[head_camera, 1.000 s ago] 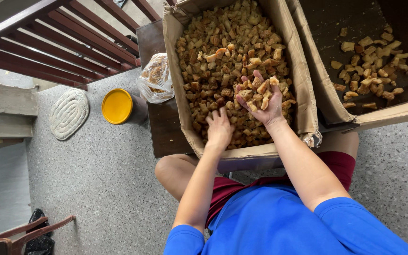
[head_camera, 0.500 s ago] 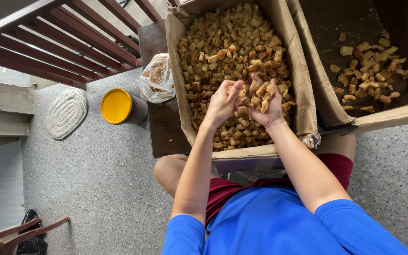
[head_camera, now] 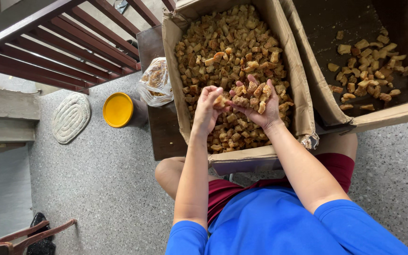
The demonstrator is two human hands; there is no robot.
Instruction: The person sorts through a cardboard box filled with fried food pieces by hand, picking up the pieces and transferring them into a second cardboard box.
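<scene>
Chunks (head_camera: 253,92) heaped, no clear axis

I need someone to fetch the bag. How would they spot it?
Find the full cardboard box of brown chunks under the hands. On the dark table by its left wall sits the bag: clear, knotted plastic, unlike the yellow lid nearby.

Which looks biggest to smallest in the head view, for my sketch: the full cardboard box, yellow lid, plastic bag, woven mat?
1. full cardboard box
2. woven mat
3. plastic bag and yellow lid: look alike, so unranked.
</scene>
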